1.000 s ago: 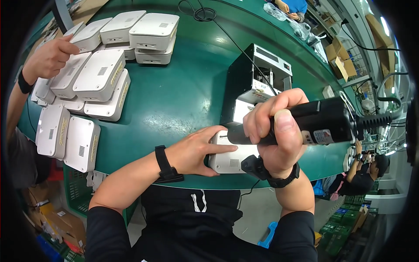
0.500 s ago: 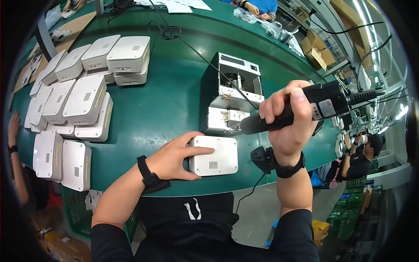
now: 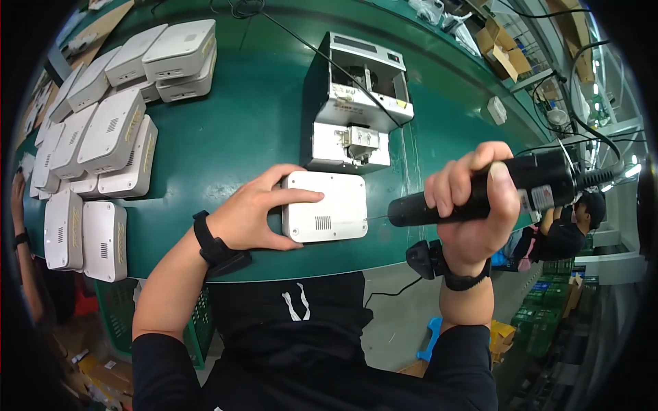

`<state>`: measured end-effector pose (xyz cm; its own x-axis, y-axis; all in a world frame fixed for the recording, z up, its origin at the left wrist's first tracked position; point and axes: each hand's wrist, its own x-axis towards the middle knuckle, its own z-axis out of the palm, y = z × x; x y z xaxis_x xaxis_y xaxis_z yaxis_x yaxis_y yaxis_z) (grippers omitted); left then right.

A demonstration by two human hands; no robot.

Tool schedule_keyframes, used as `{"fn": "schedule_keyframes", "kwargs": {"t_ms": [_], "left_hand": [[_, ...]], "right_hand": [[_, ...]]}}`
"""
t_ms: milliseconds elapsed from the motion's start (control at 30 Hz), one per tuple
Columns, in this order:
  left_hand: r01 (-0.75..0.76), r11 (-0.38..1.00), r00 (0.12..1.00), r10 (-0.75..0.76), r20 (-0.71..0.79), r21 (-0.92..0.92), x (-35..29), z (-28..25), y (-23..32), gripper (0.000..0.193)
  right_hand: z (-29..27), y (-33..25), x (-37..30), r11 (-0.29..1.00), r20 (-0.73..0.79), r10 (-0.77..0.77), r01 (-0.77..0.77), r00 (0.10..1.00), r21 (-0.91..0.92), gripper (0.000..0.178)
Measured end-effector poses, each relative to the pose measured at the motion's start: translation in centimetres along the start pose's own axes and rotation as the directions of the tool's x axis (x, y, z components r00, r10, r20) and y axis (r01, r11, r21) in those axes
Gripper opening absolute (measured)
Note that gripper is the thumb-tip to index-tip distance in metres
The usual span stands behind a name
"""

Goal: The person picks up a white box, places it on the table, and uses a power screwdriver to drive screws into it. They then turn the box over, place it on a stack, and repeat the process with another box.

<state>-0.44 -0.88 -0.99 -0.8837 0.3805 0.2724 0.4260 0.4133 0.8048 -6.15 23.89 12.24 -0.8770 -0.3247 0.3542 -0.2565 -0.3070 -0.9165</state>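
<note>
A white plastic box (image 3: pixel 327 205) with a vent grille and corner screw holes lies flat near the table's front edge. My left hand (image 3: pixel 257 209) steadies it at the left side, forefinger across its top and thumb along the near edge. In my right hand (image 3: pixel 473 198) is a black electric screwdriver (image 3: pixel 425 207), held nearly level with its thin bit pointing left. The bit's tip is at the box's right edge; whether it touches cannot be told. Just behind the box stands a black and silver screw feeder (image 3: pixel 353 103).
Stacked white boxes (image 3: pixel 103 130) fill the table's left side. A dark cord (image 3: pixel 308 44) crosses over the feeder. One small white item (image 3: pixel 497 109) lies at the far right. A green crate (image 3: pixel 113 308) stands below the table, and other people are at both sides.
My right hand has brought the screwdriver lower and away from the feeder, its bit now at the box's right edge. My left hand keeps its hold on the box. The view has shifted.
</note>
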Motion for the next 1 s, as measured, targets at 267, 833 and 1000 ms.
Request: {"fn": "schedule_keyframes", "kwargs": {"t_ms": [267, 833, 1000], "left_hand": [[0.017, 1.000, 1.000, -0.017, -0.003, 0.014, 0.1, 0.6, 0.0, 0.071], [0.010, 0.999, 1.000, -0.011, -0.020, -0.044, -0.2, 0.4, -0.3, 0.070], [0.008, 0.999, 1.000, -0.009, -0.007, -0.034, -0.5, 0.5, 0.1, 0.068]], "right_hand": [[-1.2, 1.6, -2.5, 0.996, -0.012, -0.009, 0.008, 1.000, -0.092, 0.022], [-0.8, 2.2, -0.8, 0.997, -0.024, 0.075, -0.075, 0.997, -0.012, 0.019], [1.7, 1.8, 4.0, 0.985, -0.052, -0.171, 0.173, 0.984, 0.023, 0.018]]}}
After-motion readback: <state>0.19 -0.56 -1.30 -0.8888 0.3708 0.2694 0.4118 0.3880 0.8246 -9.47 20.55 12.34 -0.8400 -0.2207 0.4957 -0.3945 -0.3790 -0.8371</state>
